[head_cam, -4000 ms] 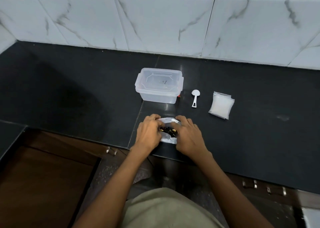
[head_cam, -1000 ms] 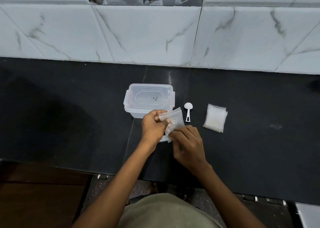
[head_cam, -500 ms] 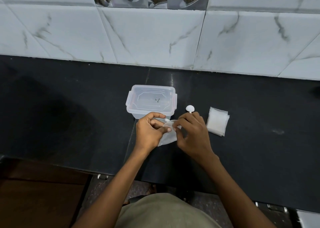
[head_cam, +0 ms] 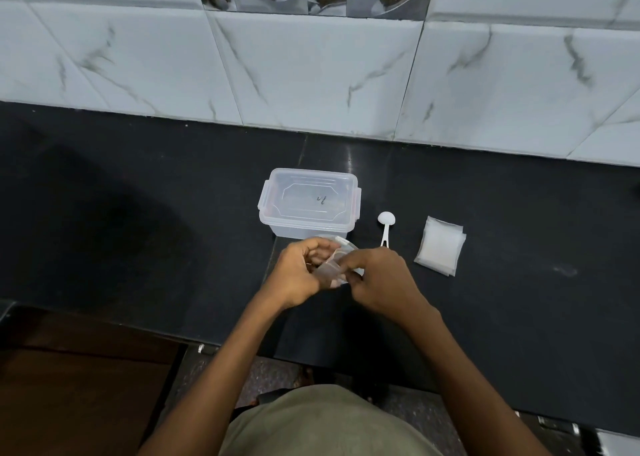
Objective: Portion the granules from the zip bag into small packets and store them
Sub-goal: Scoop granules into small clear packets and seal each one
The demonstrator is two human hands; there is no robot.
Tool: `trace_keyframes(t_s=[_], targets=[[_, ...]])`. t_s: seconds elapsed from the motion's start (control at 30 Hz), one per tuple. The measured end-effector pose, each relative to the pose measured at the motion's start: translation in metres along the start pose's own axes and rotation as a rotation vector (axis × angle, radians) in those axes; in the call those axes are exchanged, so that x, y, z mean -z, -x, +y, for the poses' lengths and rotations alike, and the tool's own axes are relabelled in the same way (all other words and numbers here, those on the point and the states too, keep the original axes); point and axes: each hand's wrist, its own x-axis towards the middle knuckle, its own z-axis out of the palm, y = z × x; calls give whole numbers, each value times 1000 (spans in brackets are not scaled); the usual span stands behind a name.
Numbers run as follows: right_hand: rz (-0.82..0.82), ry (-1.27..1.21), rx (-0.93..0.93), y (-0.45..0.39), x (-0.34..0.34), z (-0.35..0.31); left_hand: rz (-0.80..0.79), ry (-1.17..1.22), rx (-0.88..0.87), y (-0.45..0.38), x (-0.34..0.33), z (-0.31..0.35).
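Left hand (head_cam: 298, 275) and right hand (head_cam: 379, 280) meet, fingers curled in grip.

Over the near edge of the black stone counter (head_cam: 138, 213), the left hand (head_cam: 296, 275) and right hand (head_cam: 379, 282) together pinched a small clear plastic packet (head_cam: 330, 270). Just beyond them stood a lidded clear plastic rectangular box (head_cam: 308, 202), with a small white plastic spoon (head_cam: 385, 225) to its right. Farther right lay a stack of small clear packets (head_cam: 440, 249), and white marbled wall tiles (head_cam: 311, 67) rose behind the counter.
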Motion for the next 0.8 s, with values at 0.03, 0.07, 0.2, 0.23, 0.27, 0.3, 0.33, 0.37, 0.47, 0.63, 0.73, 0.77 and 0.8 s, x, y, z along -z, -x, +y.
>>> trace_keyframes(t_s=[0.03, 0.07, 0.2, 0.23, 0.27, 0.3, 0.33, 0.37, 0.47, 0.63, 0.73, 0.77, 0.8], targets=[[-15, -18, 10, 0, -2, -1, -85, -8, 27, 0, 2, -1], [-34, -31, 27, 0, -3, -3, -157, -7, 47, 0, 4, -1], [-56, -67, 80, 2, -6, -11, -220, 44, 43, -1, 10, -1], [-46, -63, 92, 2, -5, -12, -209, 45, 36, 0, 10, -1], [-38, -55, 101, 1, -5, -12, -199, 32, 27, 0, 10, -1], [-33, -52, 108, 1, -5, -13, -194, 16, 11, 0, 9, 0], [-31, -57, 112, -1, -4, -14, -197, 6, -4, 0, 8, 0], [-39, -66, 114, -2, -5, -13, -202, 2, -14, 1, 8, 0], [-81, -123, 84, -6, -6, -13, -242, 24, -20, 1, 10, 3], [-80, -80, 111, -7, 2, -16, -272, 30, -20, -1, 12, 3], [-50, 2, 152, -7, 4, -19, -250, 13, -8, -4, 15, 3], [-44, 25, 163, -7, 4, -19, -257, -14, 8, -6, 16, 3], [-47, 47, 168, -8, 4, -18, -269, -45, 33, -6, 17, 3]])
